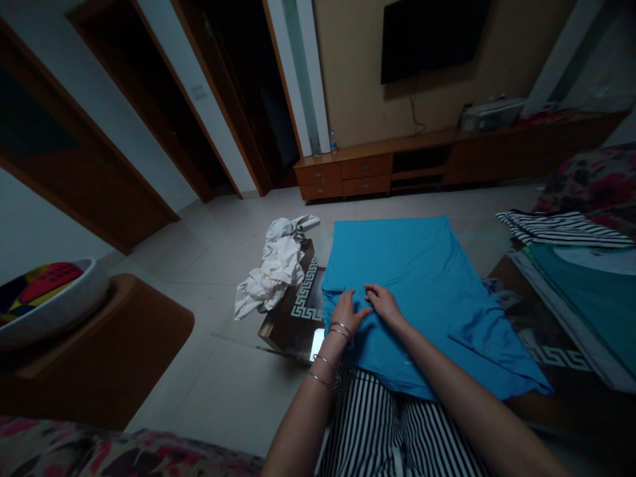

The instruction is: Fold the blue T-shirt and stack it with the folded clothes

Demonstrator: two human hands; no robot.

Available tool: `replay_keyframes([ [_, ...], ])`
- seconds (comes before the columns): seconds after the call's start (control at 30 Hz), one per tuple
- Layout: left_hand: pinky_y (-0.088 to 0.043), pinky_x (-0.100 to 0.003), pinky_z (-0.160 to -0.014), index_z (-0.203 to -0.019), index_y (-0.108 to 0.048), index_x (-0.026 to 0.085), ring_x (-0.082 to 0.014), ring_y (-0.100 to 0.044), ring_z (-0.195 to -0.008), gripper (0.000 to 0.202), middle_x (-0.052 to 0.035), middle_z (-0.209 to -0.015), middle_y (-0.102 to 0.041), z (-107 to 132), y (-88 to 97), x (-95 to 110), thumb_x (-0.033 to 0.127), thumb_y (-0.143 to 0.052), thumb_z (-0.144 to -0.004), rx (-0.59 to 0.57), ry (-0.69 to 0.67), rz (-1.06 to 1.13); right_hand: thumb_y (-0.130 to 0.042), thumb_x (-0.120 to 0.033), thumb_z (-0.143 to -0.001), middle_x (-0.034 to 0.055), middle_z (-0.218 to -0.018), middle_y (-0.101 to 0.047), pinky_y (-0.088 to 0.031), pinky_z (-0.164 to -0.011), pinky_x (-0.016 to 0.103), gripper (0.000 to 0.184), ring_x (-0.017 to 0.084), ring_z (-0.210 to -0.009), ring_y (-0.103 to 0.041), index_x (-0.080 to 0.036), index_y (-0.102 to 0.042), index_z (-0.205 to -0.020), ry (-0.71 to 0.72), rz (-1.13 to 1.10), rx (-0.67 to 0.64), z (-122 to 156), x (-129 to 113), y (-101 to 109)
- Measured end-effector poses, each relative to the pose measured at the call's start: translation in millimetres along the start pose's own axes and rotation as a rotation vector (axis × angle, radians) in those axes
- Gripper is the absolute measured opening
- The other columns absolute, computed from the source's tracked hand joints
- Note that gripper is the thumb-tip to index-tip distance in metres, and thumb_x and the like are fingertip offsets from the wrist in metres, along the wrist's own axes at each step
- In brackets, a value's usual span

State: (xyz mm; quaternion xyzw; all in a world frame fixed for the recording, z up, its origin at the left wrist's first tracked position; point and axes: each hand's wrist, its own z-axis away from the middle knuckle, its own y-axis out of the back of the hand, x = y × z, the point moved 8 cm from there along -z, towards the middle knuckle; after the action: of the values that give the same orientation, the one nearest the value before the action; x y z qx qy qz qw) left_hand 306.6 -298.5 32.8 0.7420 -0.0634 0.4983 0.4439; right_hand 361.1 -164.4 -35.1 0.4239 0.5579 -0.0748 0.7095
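Reading from the head camera, I log the blue knit garment lying spread lengthwise on the glass-topped counter, its near end running against the wearer's striped trousers. A doubled flap sits on its right side and trails toward the lower right. The left grip and right grip rest side by side on the near half of the cloth, close but apart. Both grips look spread, fingers laid on the fabric, and I can see no pinch in either. Metal bangles circle the left wrist just above the cloth. A bright rectangle, possibly a phone, lies by that wrist, though I cannot identify it with certainty. Crumpled white cloth sits at the counter's far left corner, partly over the edge. Beyond the counter are a striped garment and a teal cloth to the right, and a patterned bowl to the left. Risks as I judge them: the overhanging flap could drag the garment off the smooth glass, the bangles could snag the knit, the left wrist could knock the bright rectangle, and any sweep of the cloth leftward could push the white bundle over the edge.
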Motion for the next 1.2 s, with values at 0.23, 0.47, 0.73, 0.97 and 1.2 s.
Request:
replay_keyframes([
  [0.23, -0.04, -0.042, -0.099, -0.126, -0.049, 0.019, -0.0255, -0.047, -0.117, 0.051, -0.0102, -0.125, -0.051, 79, 23.4, -5, 0.018, -0.066, -0.078, -0.004, -0.175, -0.421, -0.049, -0.016, -0.087, 0.0096, -0.111, -0.066, -0.043, -0.094, 0.027, 0.03, 0.016, -0.101, -0.06, -0.013, -0.067, -0.11, 0.221, 0.154, 0.08, -6, -26, 11],
  [0.47, -0.04, -0.035, -0.088, -0.108, -0.056, 0.017, -0.0228, -0.049, -0.103, 0.026, -0.0079, -0.106, -0.054, 108, 45.6, -48, 0.013, -0.055, -0.083, 0.08, 0.011, -0.583, -0.061, -0.045, -0.084, 0.0111, -0.119, -0.061, -0.038, -0.096, 0.032, 0.045, 0.022, -0.114, -0.051, -0.019, -0.062, -0.121, 0.38, 0.403, -0.091, -29, -91, -54],
  [0.73, -0.039, -0.03, -0.082, -0.09, -0.06, 0.016, -0.0201, -0.051, -0.093, 0.022, -0.006, -0.095, -0.055, 110, 44.0, -64, 0.001, -0.05, -0.078, 0.081, 0.067, -0.55, -0.058, -0.031, -0.087, 0.0077, -0.109, -0.067, -0.038, -0.09, 0.031, 0.023, 0.023, -0.107, -0.057, -0.021, -0.07, -0.104, 0.334, 0.601, -0.218, -60, -107, -92],
  [0.97, -0.04, -0.033, -0.08, -0.095, -0.067, 0.02, -0.0229, -0.052, -0.094, 0.02, -0.0071, -0.096, -0.057, 122, 51.2, -64, 0.012, -0.053, -0.083, 0.031, 0.057, -0.699, -0.043, -0.03, -0.096, 0.0138, -0.117, -0.059, -0.037, -0.092, 0.035, 0.029, 0.024, -0.111, -0.048, -0.017, -0.063, -0.111, 0.366, 0.676, -0.062, -66, -113, -74],
  [1.2, -0.034, -0.042, -0.107, -0.132, -0.053, 0.013, -0.0249, -0.037, -0.133, 0.046, -0.0121, -0.14, -0.048, 67, 60.5, -40, 0.011, -0.033, -0.09, 0.2, -0.179, -0.762, -0.036, -0.018, -0.096, 0.0127, -0.135, -0.051, -0.034, -0.103, 0.036, 0.037, 0.023, -0.125, -0.043, -0.016, -0.057, -0.126, 0.363, 0.621, 0.085, -13, -92, -34],
])
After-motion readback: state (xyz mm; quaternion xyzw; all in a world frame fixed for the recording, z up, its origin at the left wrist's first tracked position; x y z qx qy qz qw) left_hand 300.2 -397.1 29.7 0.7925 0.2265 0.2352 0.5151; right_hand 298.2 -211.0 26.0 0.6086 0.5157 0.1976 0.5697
